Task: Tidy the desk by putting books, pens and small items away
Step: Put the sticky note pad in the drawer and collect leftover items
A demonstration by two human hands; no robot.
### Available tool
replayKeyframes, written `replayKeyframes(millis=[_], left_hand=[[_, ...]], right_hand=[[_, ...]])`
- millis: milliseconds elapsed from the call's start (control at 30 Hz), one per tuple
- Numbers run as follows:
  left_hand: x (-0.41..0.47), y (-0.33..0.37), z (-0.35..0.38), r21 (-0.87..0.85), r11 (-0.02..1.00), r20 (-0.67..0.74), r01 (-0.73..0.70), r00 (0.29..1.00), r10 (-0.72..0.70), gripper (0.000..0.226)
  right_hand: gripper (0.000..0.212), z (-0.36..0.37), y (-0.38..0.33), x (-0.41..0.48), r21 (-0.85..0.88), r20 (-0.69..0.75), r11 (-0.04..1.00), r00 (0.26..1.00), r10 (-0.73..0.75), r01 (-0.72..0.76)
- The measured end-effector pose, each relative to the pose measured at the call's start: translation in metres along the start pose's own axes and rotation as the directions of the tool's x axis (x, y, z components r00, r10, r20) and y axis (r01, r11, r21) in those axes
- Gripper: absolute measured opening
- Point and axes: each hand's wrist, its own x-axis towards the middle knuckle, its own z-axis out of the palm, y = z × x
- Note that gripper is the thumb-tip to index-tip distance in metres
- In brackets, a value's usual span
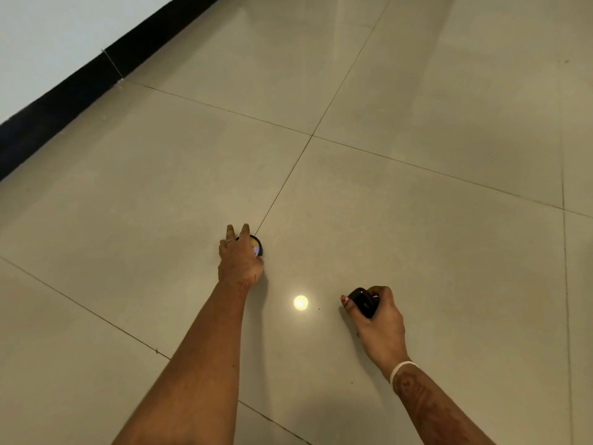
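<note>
My left hand [240, 256] reaches down to the tiled floor and rests over a small round black item with a coloured face [257, 246]; thumb and fingers are around it, two fingers stick out beyond it. Most of the item is hidden under the hand. My right hand [380, 319] is lower right, closed on a small glossy black oblong object [363, 301], held above the floor. No desk, books or pens are in view.
Beige floor tiles [417, 220] with dark grout lines fill the view. A black skirting strip [80, 91] and a white wall [48, 33] run along the upper left. A bright round light reflection [300, 303] lies on the floor between my hands.
</note>
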Motion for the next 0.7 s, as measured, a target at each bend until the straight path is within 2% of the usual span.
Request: replayKeyframes(millis=[133, 200, 267, 367, 467, 533, 633, 700], left_hand=[[0.000, 0.003, -0.002, 0.160, 0.985, 0.103, -0.072, 0.993, 0.056, 0.082], [-0.004, 0.009, -0.010, 0.138, 0.987, 0.097, -0.087, 0.992, 0.074, 0.083], [-0.010, 0.016, -0.029, 0.014, 0.998, 0.073, -0.066, 0.995, 0.065, 0.084], [-0.032, 0.031, -0.080, -0.299, 0.954, 0.034, 0.009, 0.999, 0.001, 0.080], [-0.072, 0.048, -0.160, -0.602, 0.792, 0.023, 0.103, 0.993, -0.112, 0.072], [-0.103, 0.061, -0.218, -0.741, 0.654, 0.058, 0.149, 0.986, -0.159, 0.063], [-0.153, 0.079, -0.319, -0.881, 0.433, 0.107, 0.190, 0.972, -0.208, 0.058], [-0.184, 0.090, -0.386, -0.932, 0.319, 0.103, 0.174, 0.969, -0.226, 0.060]], right_hand=[[0.036, 0.004, -0.008, -0.001, 0.060, 0.014, 0.997, 0.999, 0.041, -0.041], [0.030, 0.002, -0.018, -0.003, 0.116, 0.015, 0.992, 0.998, 0.055, -0.056], [0.019, -0.003, -0.039, -0.007, 0.185, 0.036, 0.980, 0.997, 0.069, -0.075], [0.013, -0.015, -0.083, -0.027, 0.277, 0.051, 0.954, 0.993, 0.106, -0.116], [0.021, -0.031, -0.155, -0.057, 0.351, 0.090, 0.921, 0.985, 0.147, -0.170], [0.025, -0.042, -0.211, -0.079, 0.393, 0.126, 0.897, 0.978, 0.164, -0.201], [0.030, -0.065, -0.314, -0.117, 0.439, 0.174, 0.868, 0.970, 0.172, -0.233], [0.033, -0.081, -0.382, -0.143, 0.461, 0.220, 0.850, 0.961, 0.168, -0.254]])
